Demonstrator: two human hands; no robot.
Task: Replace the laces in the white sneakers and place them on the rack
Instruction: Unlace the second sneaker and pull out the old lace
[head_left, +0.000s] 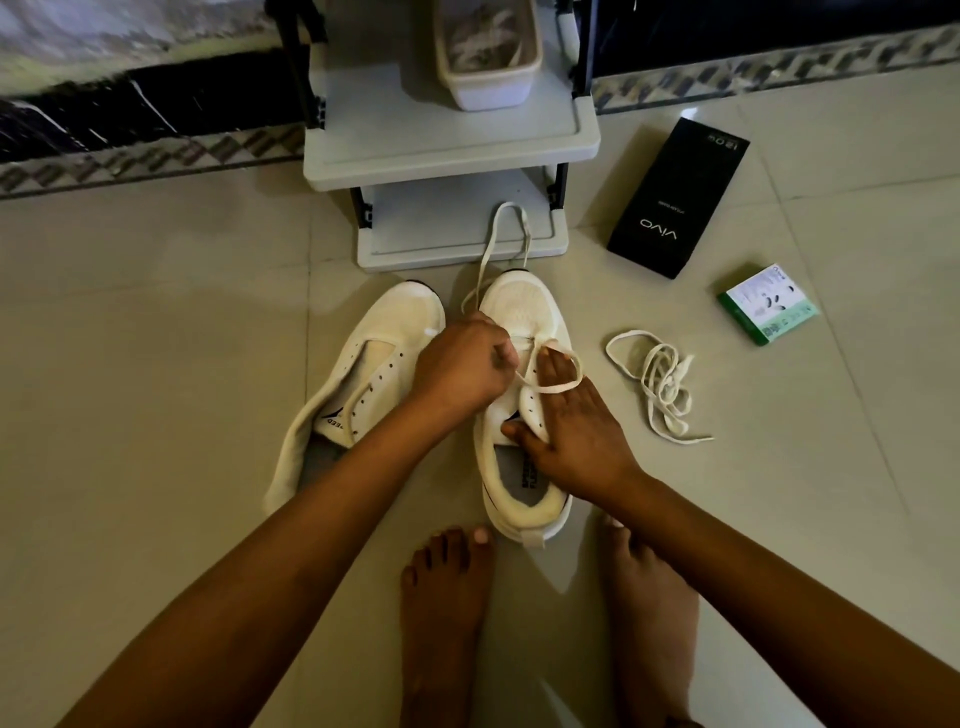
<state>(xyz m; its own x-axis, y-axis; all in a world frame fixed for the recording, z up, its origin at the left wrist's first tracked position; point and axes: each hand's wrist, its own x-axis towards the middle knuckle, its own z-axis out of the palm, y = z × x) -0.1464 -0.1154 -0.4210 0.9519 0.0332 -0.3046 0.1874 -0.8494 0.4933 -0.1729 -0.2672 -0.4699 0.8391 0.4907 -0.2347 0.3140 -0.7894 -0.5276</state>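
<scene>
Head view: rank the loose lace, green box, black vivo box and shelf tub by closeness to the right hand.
From the right hand:
1. Loose lace, on the floor just right.
2. Green box, farther right.
3. Black vivo box, beyond it.
4. Tub, on the rack.

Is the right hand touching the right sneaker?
Touching. The head view shows the right hand resting on the right sneaker, fingers laid along its tongue and thumb against the eyelet flap, no gap visible.

Dim indoor light, warm-greenish cast. Soft glare on floor tiles (691, 111) near top right; faint shadows under arms. Wide-angle bowing at edges. Top-left wall (104, 62) and bin (488, 57) motion-blurred; centre approx. sharp.
</scene>
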